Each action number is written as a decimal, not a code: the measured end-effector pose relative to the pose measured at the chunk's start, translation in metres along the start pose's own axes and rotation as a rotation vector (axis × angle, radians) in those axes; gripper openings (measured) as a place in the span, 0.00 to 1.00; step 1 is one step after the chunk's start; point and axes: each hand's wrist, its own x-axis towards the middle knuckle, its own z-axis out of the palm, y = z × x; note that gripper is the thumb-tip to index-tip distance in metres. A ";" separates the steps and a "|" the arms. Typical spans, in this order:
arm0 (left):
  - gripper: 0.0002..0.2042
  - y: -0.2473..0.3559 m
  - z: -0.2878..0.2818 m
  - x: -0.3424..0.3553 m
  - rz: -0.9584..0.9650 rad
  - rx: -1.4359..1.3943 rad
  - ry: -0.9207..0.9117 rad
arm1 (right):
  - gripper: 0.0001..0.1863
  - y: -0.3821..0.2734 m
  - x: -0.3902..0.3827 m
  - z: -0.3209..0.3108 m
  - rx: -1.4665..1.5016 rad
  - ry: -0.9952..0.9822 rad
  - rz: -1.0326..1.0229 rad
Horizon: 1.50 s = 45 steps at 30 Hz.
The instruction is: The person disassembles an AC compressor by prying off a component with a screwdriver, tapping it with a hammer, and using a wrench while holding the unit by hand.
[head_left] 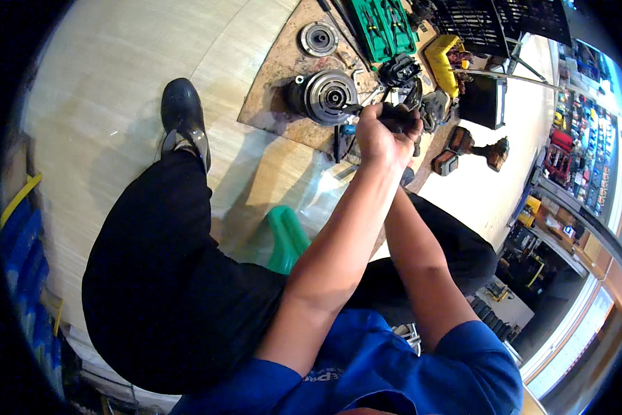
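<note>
I'm watching left hand [386, 142] curling, palm up, around dark object [397, 116], just right of round metal pulley [328, 95] on wooden board [268, 90]; right hand hiding behind left, its grip I can't make out. Smaller metal disc [318, 39] and green tool case [377, 29] lying on far side, power tool [461, 140] resting at right.
</note>
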 end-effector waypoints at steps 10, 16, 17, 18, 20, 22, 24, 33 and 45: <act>0.09 0.001 -0.011 0.003 -0.027 0.069 -0.040 | 0.26 -0.015 0.052 0.042 -0.132 0.010 0.148; 0.10 -0.006 0.000 0.004 -0.031 0.011 -0.014 | 0.27 -0.006 0.056 0.019 0.240 0.121 0.223; 0.10 0.000 -0.002 0.002 -0.004 0.046 -0.058 | 0.27 -0.022 0.049 0.010 0.400 0.128 0.239; 0.10 0.004 -0.003 0.001 0.004 0.043 -0.077 | 0.27 -0.032 0.044 0.003 0.586 0.130 0.255; 0.11 -0.002 -0.007 0.007 -0.059 0.031 -0.099 | 0.27 -0.022 0.042 -0.025 0.926 0.210 0.300; 0.15 -0.001 -0.004 0.008 -0.070 0.038 -0.140 | 0.27 -0.041 0.022 -0.057 1.192 0.203 0.238; 0.18 0.003 0.000 0.003 -0.059 0.038 -0.061 | 0.28 -0.064 -0.002 -0.083 1.304 0.121 0.081; 0.21 0.014 -0.015 0.005 -0.058 0.377 -0.160 | 0.28 -0.096 -0.060 -0.114 0.359 0.136 -0.530; 0.22 0.075 0.052 -0.079 0.994 2.560 -0.395 | 0.30 -0.104 -0.042 -0.125 0.492 0.047 -0.591</act>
